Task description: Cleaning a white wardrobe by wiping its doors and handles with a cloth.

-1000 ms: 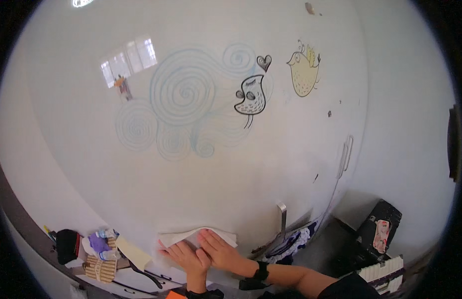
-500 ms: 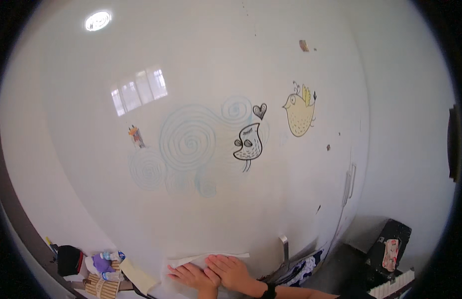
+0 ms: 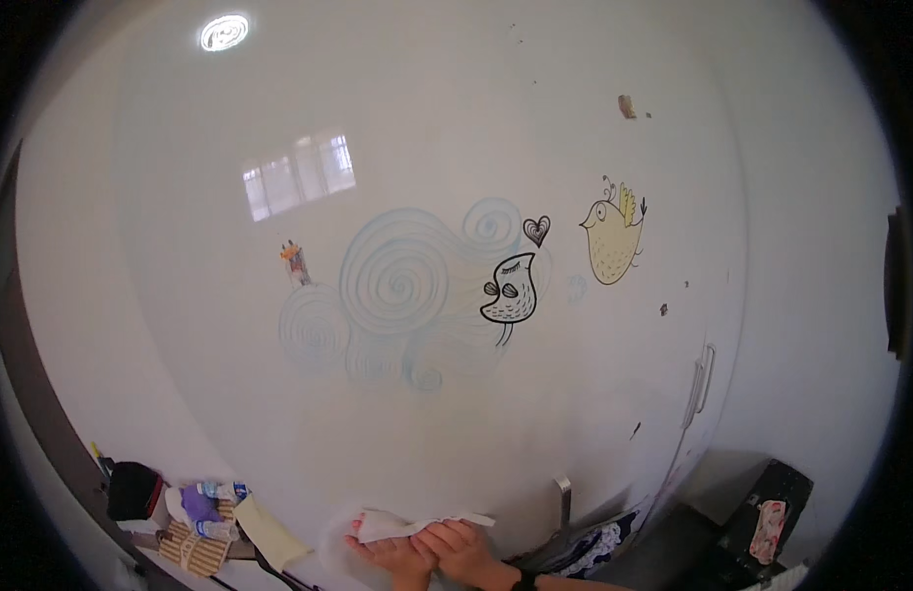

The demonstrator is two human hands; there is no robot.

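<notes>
A white sheet of thin, paper-like or cloth-like material (image 3: 383, 524) lies low in the view, its near part lifted and crumpled. My left hand (image 3: 402, 561) has its fingers under and around the left end of the sheet, fingertips showing at the far left. Against the sheet's middle edge, my right hand (image 3: 461, 550) presses with bent fingers, close beside the left hand and partly over it. A narrow strip of the sheet runs out to the right past my right fingers. A dark band circles my right wrist.
Ahead stands a glossy white cabinet front (image 3: 279, 414) with bird drawings and blue swirls. A metal handle (image 3: 563, 502) juts out right of my hands, near dark patterned fabric (image 3: 599, 552). At left are bottles (image 3: 216, 530), a purple item (image 3: 197, 504) and a black bag-like thing (image 3: 134, 491).
The sheet, lying flatter under both hands before, is now lifted and folded over my left fingers. My right fingers have bent in at its edge. The whole view has shifted slightly.
</notes>
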